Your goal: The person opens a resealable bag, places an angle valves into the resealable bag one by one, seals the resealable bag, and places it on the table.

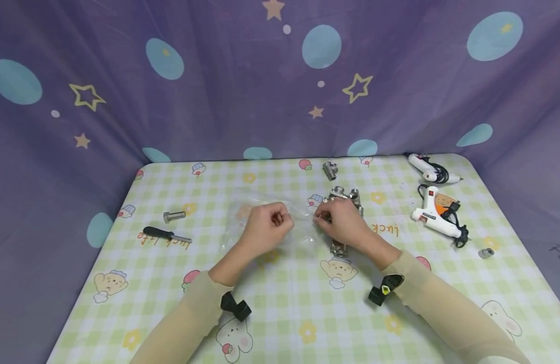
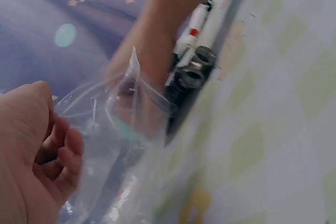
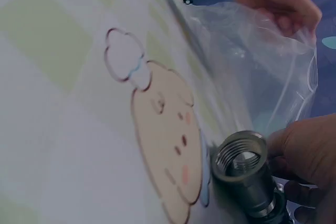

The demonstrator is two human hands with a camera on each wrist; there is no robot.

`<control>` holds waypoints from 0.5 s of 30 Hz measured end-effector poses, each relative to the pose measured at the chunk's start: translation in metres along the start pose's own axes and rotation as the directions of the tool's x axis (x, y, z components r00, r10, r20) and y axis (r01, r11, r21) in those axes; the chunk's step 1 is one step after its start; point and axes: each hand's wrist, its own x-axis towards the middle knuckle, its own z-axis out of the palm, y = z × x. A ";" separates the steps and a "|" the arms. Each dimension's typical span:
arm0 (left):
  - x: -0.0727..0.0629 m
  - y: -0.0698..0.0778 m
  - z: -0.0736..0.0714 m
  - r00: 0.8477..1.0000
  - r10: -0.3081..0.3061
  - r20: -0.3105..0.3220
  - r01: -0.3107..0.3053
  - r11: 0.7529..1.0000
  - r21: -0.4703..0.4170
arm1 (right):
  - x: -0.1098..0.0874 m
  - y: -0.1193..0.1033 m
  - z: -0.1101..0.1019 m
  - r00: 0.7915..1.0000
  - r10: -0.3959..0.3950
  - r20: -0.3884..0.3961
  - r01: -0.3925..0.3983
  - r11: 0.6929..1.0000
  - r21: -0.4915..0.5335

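Observation:
A clear plastic bag (image 1: pixel 300 232) spans the gap between my two hands, its rim lifted off the table. My left hand (image 1: pixel 268 225) pinches one side of that rim, fingers curled, as the left wrist view (image 2: pixel 31 150) also shows. At the opposite side my right hand (image 1: pixel 345 220) holds the rim between thumb and fingers; its fingertips are partly hidden. Beneath and behind the right hand lies a cluster of shiny metal pipe fittings (image 1: pixel 339 247). One threaded fitting (image 3: pixel 244 169) stands out close to that hand in the right wrist view.
A tee fitting (image 1: pixel 330 171) lies farther back. On the left are a bolt (image 1: pixel 174 216) and a black-handled knife-like tool (image 1: pixel 166 234). Two white glue guns (image 1: pixel 439 222) with black cords sit at right, near a small metal fitting (image 1: pixel 486 253). A purple curtain (image 1: pixel 243 91) surrounds the table.

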 end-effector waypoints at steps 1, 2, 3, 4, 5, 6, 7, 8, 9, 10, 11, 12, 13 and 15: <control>0.000 0.001 -0.002 1.000 -0.010 0.003 0.010 1.000 -0.018 | 0.000 0.000 0.000 1.000 0.000 0.006 0.000 1.000 -0.016; -0.001 0.003 -0.004 1.000 -0.017 0.008 0.018 0.999 -0.036 | 0.000 0.000 0.000 1.000 -0.002 0.014 0.002 0.999 -0.032; -0.001 0.003 -0.005 1.000 -0.018 0.012 0.019 0.999 -0.047 | -0.001 0.001 0.001 1.000 -0.003 0.020 0.004 0.999 -0.049; -0.001 0.004 -0.006 1.000 -0.015 0.014 0.016 0.999 -0.050 | -0.001 0.000 0.001 1.000 -0.005 0.024 0.007 0.998 -0.056; -0.002 0.004 -0.007 1.000 -0.007 0.012 0.007 0.999 -0.049 | 0.000 0.000 0.001 1.000 -0.013 0.026 0.014 0.998 -0.062; -0.002 0.004 -0.007 1.000 0.007 0.003 -0.007 0.999 -0.037 | 0.000 -0.001 0.001 0.999 -0.020 0.029 0.022 0.997 -0.068; -0.002 0.003 -0.007 1.000 0.027 -0.009 -0.027 1.000 -0.016 | 0.001 -0.001 0.002 0.999 -0.029 0.033 0.031 0.997 -0.069; -0.003 0.003 -0.007 0.998 0.052 -0.019 -0.052 0.999 0.014 | 0.001 -0.002 0.002 0.999 -0.036 0.035 0.039 0.997 -0.066; -0.003 0.003 -0.007 0.997 0.075 -0.028 -0.073 0.996 0.054 | 0.002 -0.003 0.002 0.998 -0.041 0.039 0.044 0.997 -0.062; -0.003 0.002 -0.007 0.995 0.098 -0.030 -0.095 0.990 0.106 | 0.002 -0.004 0.001 0.998 -0.045 0.046 0.048 0.997 -0.054; -0.003 0.002 -0.008 0.992 0.124 -0.024 -0.119 0.980 0.160 | 0.003 -0.005 0.001 0.997 -0.050 0.051 0.052 0.997 -0.050; -0.003 0.002 -0.009 0.990 0.143 -0.005 -0.138 0.965 0.222 | 0.004 -0.005 0.001 0.997 -0.050 0.059 0.053 0.997 -0.049; -0.003 0.001 -0.010 0.988 0.155 0.023 -0.155 0.948 0.279 | 0.005 -0.006 0.000 0.997 -0.048 0.067 0.051 0.998 -0.041; -0.001 -0.001 -0.013 0.982 0.160 0.100 -0.186 0.907 0.377 | 0.006 -0.007 0.000 0.995 -0.044 0.087 0.046 0.999 -0.023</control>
